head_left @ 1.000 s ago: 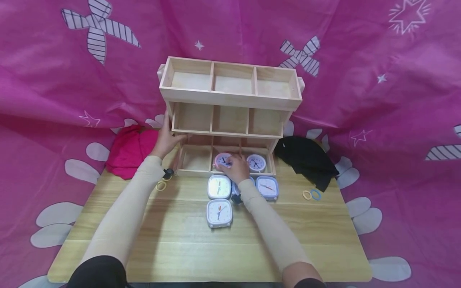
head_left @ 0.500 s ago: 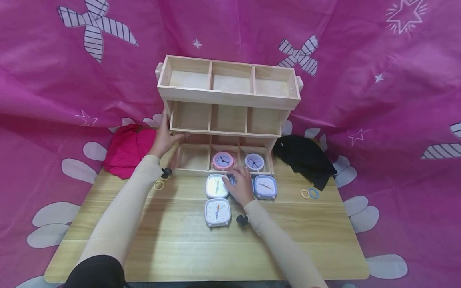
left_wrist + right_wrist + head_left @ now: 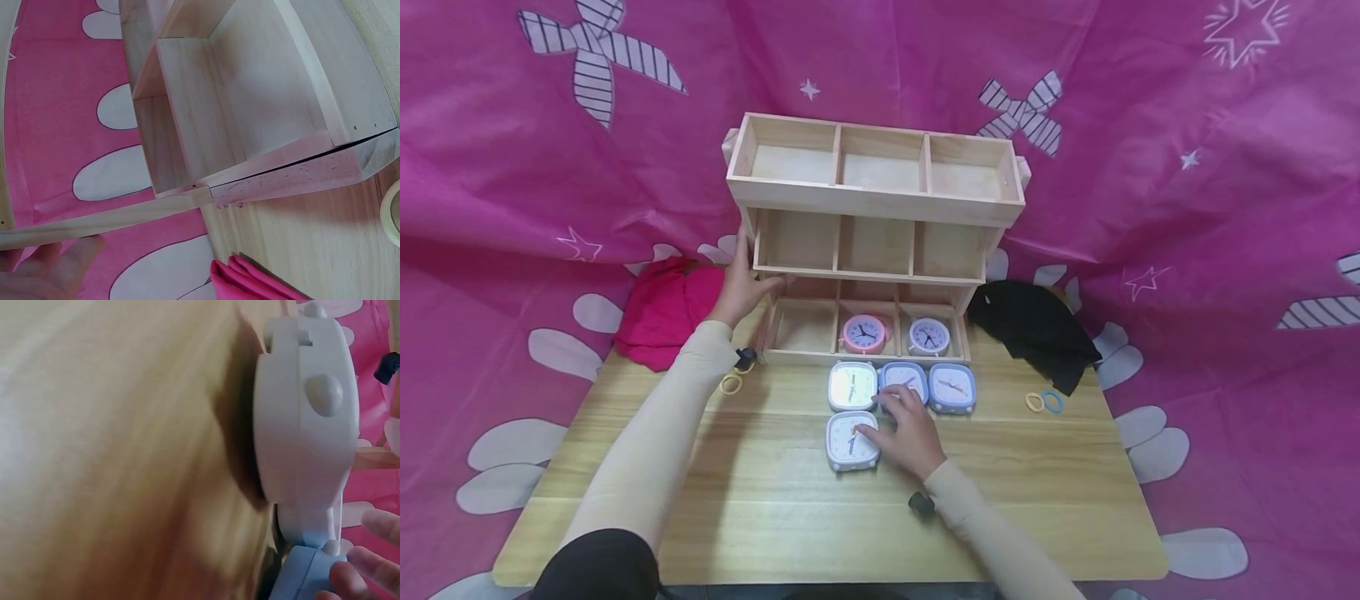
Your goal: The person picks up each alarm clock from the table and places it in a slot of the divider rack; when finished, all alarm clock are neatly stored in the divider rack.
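The nearest white clock (image 3: 847,450), squarish without clear long axis, lies at 9 o'clock from the nearer right hand (image 3: 910,435), fingers parted, thumb over it. Beyond, at 10 o'clock, the left hand (image 3: 739,293) touches the wooden box (image 3: 880,198); I cannot tell its grip.

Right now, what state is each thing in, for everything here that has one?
Wooden box: unfolded, tiers stepped apart
Round pink clock: face showing, in the bottom tier, middle
Round lilac clock: face showing, bottom tier, right
Square clocks: face up
Red cloth: bunched
Black cloth: crumpled
Left hand: holding the box's left side
Right hand: over the square clocks, no grip visible
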### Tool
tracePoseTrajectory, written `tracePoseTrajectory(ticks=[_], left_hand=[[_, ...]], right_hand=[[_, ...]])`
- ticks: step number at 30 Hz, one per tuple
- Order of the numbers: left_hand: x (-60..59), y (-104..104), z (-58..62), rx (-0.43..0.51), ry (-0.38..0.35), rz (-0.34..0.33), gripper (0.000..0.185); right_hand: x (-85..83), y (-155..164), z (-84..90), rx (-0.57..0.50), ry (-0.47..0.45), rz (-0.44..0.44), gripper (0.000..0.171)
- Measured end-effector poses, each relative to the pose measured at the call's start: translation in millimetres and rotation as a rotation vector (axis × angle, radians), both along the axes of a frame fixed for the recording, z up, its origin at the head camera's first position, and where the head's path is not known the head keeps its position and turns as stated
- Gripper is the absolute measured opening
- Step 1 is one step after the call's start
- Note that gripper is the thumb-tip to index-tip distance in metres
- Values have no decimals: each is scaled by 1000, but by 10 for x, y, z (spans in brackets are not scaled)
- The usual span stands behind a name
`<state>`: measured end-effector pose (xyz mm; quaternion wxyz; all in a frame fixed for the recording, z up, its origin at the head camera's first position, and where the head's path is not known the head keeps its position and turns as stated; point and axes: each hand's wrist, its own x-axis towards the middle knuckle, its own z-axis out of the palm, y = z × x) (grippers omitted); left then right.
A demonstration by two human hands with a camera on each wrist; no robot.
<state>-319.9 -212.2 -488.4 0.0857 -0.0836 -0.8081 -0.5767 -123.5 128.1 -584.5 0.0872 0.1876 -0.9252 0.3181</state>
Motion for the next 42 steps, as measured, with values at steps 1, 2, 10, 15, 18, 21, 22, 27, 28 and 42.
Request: tracePoseTrajectory(ticks=[1,2,10,15,18,21,22,27,28,42], left_hand=[[-3,-1,3,0,-4,-2,129],[-4,-1,4,-1,-9,-3,129],[9,-16,-13,1,15,13,133],[-4,-34,-29,15,20,14,134],[-5,-35,-25,19,23,11,133],[34,-10,47,21,14,7,131],[30,-11,46,24,17,7,131],[-14,-38,-10,17,27,15,133],[-15,-38,-4,13,24,15,133],[-4,15,6,-17,10,22,130]], right_hand=[[18,10,-7,6,-4,4,55],[35,19,-14,15,-10,9,57],[146,65,-87,98,-68,68,78],[194,60,-125,113,-101,118,88],[224,46,-143,105,-127,138,91],[251,29,-172,92,-129,139,93],[263,23,-171,83,-133,140,93],[326,-21,-150,43,-181,157,93],[341,-31,-139,32,-196,163,92],[367,-212,-85,36,-267,247,106]])
